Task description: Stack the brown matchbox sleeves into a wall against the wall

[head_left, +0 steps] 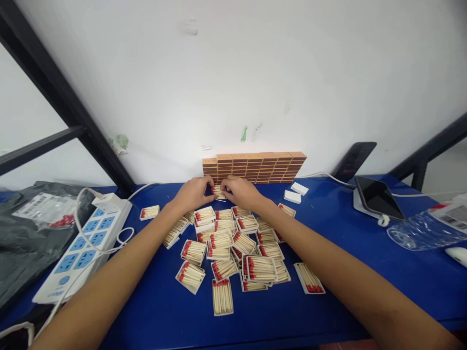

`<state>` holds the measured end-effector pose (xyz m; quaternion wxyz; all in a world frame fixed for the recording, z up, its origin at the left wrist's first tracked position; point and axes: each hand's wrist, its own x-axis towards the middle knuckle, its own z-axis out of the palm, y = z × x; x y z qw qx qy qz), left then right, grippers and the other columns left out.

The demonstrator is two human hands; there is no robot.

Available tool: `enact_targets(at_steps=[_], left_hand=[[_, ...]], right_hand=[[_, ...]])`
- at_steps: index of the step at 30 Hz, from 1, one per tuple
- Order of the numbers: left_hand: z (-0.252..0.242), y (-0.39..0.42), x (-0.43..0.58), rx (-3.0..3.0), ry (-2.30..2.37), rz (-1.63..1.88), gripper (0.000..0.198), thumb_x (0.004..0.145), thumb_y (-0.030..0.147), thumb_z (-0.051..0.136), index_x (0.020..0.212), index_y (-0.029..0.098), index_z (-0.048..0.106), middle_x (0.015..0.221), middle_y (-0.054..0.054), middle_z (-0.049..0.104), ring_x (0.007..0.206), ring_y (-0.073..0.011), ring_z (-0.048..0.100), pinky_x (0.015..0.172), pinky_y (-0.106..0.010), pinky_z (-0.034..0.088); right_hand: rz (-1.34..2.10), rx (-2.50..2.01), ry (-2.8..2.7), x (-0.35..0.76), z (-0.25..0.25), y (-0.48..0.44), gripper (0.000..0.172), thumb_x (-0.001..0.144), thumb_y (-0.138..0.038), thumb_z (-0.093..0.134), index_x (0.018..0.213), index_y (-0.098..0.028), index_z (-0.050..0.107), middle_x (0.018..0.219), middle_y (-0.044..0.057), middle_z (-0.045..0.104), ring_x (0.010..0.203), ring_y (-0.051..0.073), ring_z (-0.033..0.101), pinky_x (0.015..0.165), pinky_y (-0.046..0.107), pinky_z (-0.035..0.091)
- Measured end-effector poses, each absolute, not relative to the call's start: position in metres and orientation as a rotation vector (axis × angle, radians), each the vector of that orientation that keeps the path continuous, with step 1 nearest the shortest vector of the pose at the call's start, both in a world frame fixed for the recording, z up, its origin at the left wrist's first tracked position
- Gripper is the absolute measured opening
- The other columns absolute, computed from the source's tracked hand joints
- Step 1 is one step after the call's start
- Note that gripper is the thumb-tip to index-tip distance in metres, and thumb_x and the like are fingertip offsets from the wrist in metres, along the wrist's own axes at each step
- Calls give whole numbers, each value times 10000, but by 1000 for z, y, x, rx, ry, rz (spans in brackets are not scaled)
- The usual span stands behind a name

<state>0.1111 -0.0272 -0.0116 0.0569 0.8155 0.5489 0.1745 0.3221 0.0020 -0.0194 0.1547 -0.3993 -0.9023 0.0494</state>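
Note:
Loose red-tipped matches (219, 192) lie between my two hands, in front of the stacked matchboxes. My left hand (193, 193) touches their left side, thumb and fingers curled toward them. From the right, my right hand (241, 191) meets the same matches with bent fingers. Brown-sided matchboxes (255, 167) stand in stacked columns against the wall. Many white trays filled with matches (222, 239) are heaped below my hands, some overlapping. A single tray (149, 212) lies to the left, and another (309, 278) sits by my right forearm.
Two white empty-looking trays (292, 197) lie right of the stack. A power strip (87, 248) with white cables and a dark plastic bag (32, 233) are at the left. To the right are a phone on a stand (379, 197), another dark device (353, 161) and clear plastic wrap (426, 231).

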Motion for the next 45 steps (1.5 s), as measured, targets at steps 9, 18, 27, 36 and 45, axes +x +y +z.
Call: enact_targets(at_steps=[9, 18, 27, 36, 45], left_hand=[[-12, -24, 109, 2542, 1566, 514, 144, 843, 331, 713, 897, 197, 713, 787, -27, 654, 688, -176, 573, 620, -294, 362], [-9, -25, 109, 2561, 1493, 521, 216, 780, 340, 748, 929, 189, 708, 759, -17, 634, 658, -170, 550, 599, -288, 348], [-13, -21, 107, 2594, 1424, 463, 185, 812, 334, 720, 920, 187, 751, 703, -15, 614, 639, -168, 533, 607, -295, 353], [-13, -22, 107, 2573, 1475, 484, 185, 784, 328, 753, 913, 200, 716, 762, -18, 647, 682, -172, 570, 614, -289, 360], [-7, -28, 105, 2451, 1686, 301, 353, 771, 548, 752, 742, 206, 674, 692, -37, 662, 592, -168, 542, 553, -305, 315]], right_hand=[[235, -1077, -2635, 325, -13, 1, 87, 966, -258, 638, 971, -182, 682, 1040, 83, 661, 897, 187, 611, 712, 271, 382], [274, -1056, -2665, 324, -18, -1, 119, 942, -263, 707, 1016, -172, 686, 1089, 94, 659, 910, 189, 616, 725, 273, 395], [262, -1105, -2654, 322, -16, -3, 132, 949, -262, 719, 1049, -185, 679, 1110, 84, 669, 973, 204, 633, 742, 274, 388], [179, -1152, -2666, 323, -16, -2, 191, 936, -331, 744, 1044, -194, 667, 1124, 84, 651, 931, 202, 634, 688, 275, 363], [211, -1219, -2669, 331, -15, 6, 266, 864, -413, 811, 925, -197, 668, 1039, 71, 707, 919, 217, 643, 638, 281, 341]])
